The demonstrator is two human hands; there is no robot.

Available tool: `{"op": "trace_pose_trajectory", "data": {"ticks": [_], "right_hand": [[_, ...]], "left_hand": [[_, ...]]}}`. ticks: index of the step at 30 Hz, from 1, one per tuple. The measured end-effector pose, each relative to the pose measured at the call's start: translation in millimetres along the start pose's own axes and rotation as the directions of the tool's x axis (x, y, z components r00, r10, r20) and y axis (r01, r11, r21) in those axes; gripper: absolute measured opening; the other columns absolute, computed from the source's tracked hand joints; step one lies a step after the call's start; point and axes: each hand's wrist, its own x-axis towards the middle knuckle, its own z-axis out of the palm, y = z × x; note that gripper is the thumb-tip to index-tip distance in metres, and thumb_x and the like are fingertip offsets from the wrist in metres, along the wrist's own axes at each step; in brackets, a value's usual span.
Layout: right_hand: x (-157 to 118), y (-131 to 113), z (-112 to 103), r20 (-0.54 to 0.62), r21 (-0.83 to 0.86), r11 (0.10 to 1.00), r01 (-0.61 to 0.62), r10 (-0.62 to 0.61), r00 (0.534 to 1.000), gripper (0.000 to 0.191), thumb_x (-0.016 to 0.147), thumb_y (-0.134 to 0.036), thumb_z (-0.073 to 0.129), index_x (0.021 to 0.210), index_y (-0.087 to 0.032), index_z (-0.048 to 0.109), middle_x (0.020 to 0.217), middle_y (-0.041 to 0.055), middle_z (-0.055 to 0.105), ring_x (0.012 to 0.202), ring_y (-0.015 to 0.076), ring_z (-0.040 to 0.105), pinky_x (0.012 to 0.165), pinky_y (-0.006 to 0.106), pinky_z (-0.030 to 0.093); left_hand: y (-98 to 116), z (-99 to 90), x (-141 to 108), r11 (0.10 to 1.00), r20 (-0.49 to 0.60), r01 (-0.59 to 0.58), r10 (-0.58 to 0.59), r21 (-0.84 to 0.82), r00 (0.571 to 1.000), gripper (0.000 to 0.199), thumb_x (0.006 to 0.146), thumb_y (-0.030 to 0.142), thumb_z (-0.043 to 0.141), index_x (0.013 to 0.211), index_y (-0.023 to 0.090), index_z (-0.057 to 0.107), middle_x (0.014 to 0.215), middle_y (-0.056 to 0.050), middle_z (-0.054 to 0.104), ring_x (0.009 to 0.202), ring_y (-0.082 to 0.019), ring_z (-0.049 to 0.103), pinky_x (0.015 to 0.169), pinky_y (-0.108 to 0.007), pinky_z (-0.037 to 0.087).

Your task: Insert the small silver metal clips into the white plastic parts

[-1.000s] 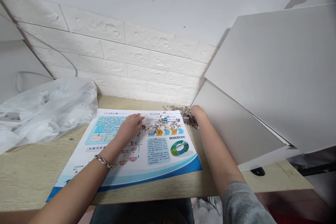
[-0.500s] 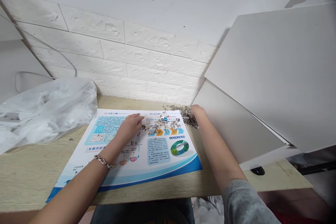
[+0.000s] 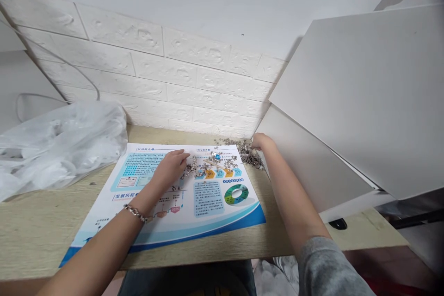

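My left hand (image 3: 172, 166) rests on a printed poster sheet (image 3: 145, 222), a bracelet around its wrist. Its fingers stretch to the right beside a loose scatter of small metal pieces (image 3: 189, 172), too small to name. Over at the back right, my right hand (image 3: 262, 141) reaches into a heap of similar silvery pieces (image 3: 248, 155) lying off the sheet's edge. Those fingers are bent and closed, and whatever they hold is hidden. A thin pale stick (image 3: 214, 164) lies among the pieces on the sheet.
A cloudy plastic bag (image 3: 62, 143) lies on the left of the wooden table (image 3: 194, 252). White panels (image 3: 360, 92) lean over the right side, close to my right forearm. A white brick-patterned wall (image 3: 145, 71) borders the back. More plastic bags (image 3: 274, 277) show below the front edge.
My right hand has shifted slightly at the heap, its back a little higher. My left hand stays in the same place on the sheet.
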Motion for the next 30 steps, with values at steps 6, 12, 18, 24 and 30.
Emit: {"op": "trace_pose_trajectory", "data": {"ticks": [6,12,18,24,30], "right_hand": [[-8.5,-6.5,-1.4,0.072,-0.217,0.975,-0.043,0.060,0.996,0.012,0.056,-0.008,0.068,0.068,-0.011,0.065,0.062,0.0103,0.061,0.071,0.0233,0.062,0.057,0.027,0.047],[-36.0,-10.5,4.6,0.184,-0.287,0.957,-0.032,0.088,0.979,0.010,0.050,-0.003,0.068,0.055,-0.011,0.062,0.052,0.0076,0.057,0.066,0.0234,0.062,0.055,0.027,0.045],[-58.0,-5.2,13.8,0.191,-0.238,0.971,-0.024,0.071,0.979,0.013,0.052,-0.013,0.072,0.063,-0.011,0.064,0.056,0.0078,0.060,0.063,0.0194,0.061,0.052,0.023,0.044],[-49.7,2.8,26.3,0.198,-0.118,0.993,0.027,-0.003,0.980,0.024,0.053,-0.007,0.067,0.075,-0.012,0.063,0.065,0.0062,0.063,0.056,0.0149,0.059,0.049,0.021,0.043],[-28.2,9.0,33.4,0.263,-0.038,0.999,0.033,-0.022,0.965,0.032,0.059,-0.006,0.061,0.090,-0.013,0.058,0.062,0.0019,0.059,0.047,0.0111,0.054,0.047,0.022,0.045]], "left_hand": [[-0.7,0.0,-0.2,1.000,0.007,-0.003,0.003,0.008,1.000,0.038,0.084,0.026,0.035,0.110,0.019,0.062,0.122,-0.009,0.055,0.114,-0.026,0.047,0.097,-0.040,0.038],[1.3,-2.0,-0.2,1.000,0.026,0.006,-0.006,0.029,1.000,0.038,0.084,0.025,0.035,0.111,0.017,0.062,0.123,-0.009,0.055,0.115,-0.025,0.047,0.098,-0.039,0.037],[1.7,-1.5,-0.2,1.000,0.026,0.001,-0.002,0.030,1.000,0.038,0.084,0.025,0.036,0.110,0.018,0.062,0.123,-0.009,0.055,0.115,-0.025,0.047,0.098,-0.038,0.037],[2.7,-2.9,-0.2,1.000,0.035,0.006,-0.007,0.019,0.999,0.038,0.084,0.024,0.035,0.110,0.017,0.062,0.123,-0.010,0.054,0.115,-0.025,0.047,0.097,-0.038,0.037],[2.7,-3.0,-0.5,1.000,0.029,0.011,-0.012,0.021,1.000,0.037,0.084,0.024,0.036,0.110,0.018,0.062,0.123,-0.009,0.054,0.115,-0.026,0.047,0.096,-0.039,0.039]]}}
